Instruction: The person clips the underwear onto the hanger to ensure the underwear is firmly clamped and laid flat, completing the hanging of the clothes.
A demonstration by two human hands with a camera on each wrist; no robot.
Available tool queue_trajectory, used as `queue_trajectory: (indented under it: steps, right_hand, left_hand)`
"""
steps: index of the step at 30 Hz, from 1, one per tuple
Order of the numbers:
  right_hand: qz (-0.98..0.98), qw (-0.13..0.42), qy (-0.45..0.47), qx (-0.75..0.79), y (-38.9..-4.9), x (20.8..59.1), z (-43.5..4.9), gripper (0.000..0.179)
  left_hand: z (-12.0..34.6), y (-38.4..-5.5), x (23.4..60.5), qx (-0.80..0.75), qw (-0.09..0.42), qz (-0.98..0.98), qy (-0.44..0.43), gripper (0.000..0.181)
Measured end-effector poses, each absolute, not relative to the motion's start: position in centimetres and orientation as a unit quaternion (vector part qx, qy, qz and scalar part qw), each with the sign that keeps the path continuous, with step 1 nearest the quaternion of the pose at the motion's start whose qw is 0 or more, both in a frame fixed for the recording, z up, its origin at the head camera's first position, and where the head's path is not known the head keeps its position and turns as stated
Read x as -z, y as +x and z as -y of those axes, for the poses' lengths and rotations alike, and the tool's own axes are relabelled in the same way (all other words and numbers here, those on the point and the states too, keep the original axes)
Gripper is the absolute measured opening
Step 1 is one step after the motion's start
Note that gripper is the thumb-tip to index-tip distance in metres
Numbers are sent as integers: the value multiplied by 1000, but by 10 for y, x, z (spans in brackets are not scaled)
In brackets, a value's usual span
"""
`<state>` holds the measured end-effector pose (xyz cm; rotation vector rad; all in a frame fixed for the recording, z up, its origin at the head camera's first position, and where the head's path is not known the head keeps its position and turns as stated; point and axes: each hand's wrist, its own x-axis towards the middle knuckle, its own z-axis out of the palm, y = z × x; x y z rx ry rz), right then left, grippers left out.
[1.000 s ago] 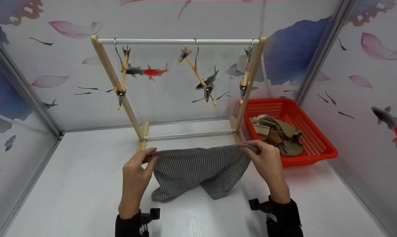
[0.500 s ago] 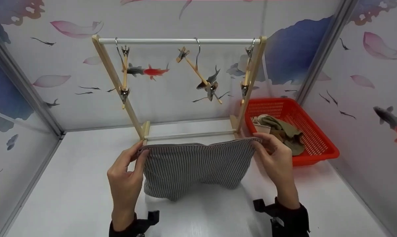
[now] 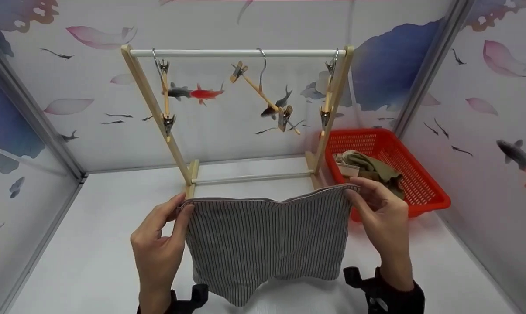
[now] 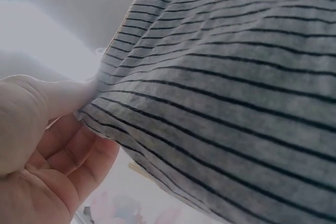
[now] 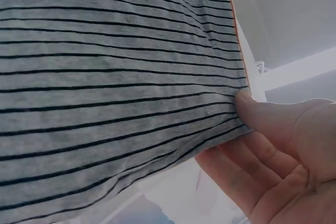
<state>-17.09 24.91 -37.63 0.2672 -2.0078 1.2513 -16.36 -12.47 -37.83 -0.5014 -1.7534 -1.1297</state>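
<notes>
Grey shorts with dark stripes hang spread out above the white table, in front of the rack. My left hand pinches their upper left corner between thumb and fingers. The upper right corner is pinched by my right hand, held slightly higher. The top edge dips between the hands, and the lower edge shows a notch between two leg parts. In the left wrist view, the thumb presses on the striped cloth. The right wrist view has the right thumb on the opposite corner.
A wooden rack with a white top rod stands behind. Three clip hangers hang from it: a left one, a slanted middle one and a right one. At right, a red basket holds crumpled olive and brown cloth.
Both hands have moved apart and drawn the shorts wider and flatter. The shorts now hang lower in the head view, nearer the camera. The left and middle hangers have swung slightly.
</notes>
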Motion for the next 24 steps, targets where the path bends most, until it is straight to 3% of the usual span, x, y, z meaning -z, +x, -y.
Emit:
queue_trajectory:
  steps: [10,24]
  right_hand:
    - [824,314,98,-462,-186,388,-252,23]
    - [860,246,81,-440,-224,422,-249,19]
  left_hand:
    - [133,-185,402,455,391,781,-170,25]
    - [135,-216,437,471,299,823,-112,24]
